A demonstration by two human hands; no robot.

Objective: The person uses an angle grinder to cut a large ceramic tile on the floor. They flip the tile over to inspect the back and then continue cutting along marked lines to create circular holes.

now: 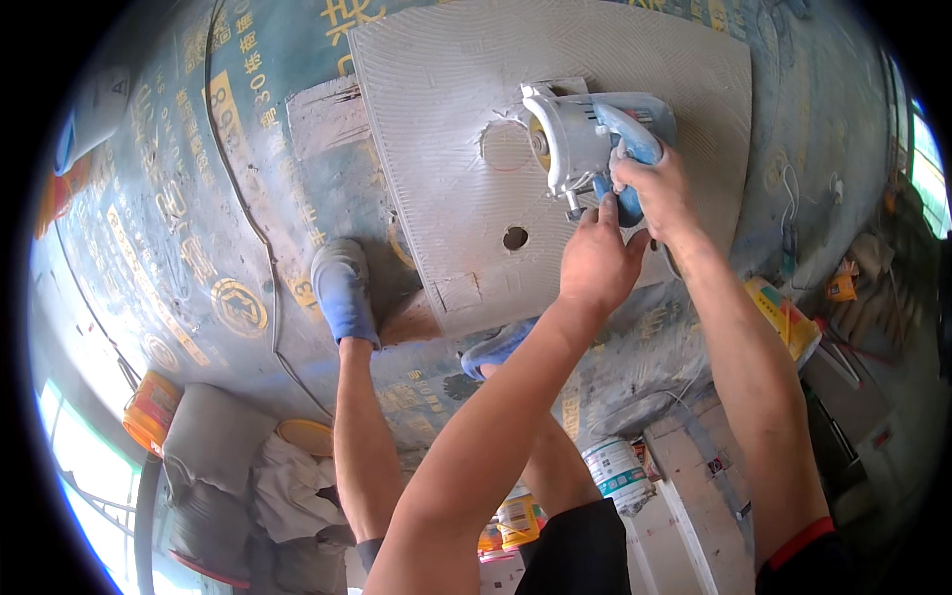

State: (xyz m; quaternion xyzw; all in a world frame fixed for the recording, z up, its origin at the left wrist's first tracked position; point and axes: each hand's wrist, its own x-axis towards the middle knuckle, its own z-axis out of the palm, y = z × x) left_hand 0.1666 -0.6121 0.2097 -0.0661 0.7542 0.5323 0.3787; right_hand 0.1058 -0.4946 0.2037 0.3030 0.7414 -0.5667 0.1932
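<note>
A handheld tile cutter with a pale dusty body and blue handle stands on a large grey tile with fine ridges. My right hand is wrapped around the blue handle. Below it, my left hand has its fingers against the lower part of the handle, near a small metal screw; its fingertips are partly hidden. Just left of the blade side is a dusty round outline in the tile. A small dark round hole goes through the tile nearer to me.
Green printed sheeting covers the floor, and a cable runs across it. My shoe in a blue cover stands beside the tile. Behind me are grey sacks, an orange bucket, a white bucket and a yellow bucket.
</note>
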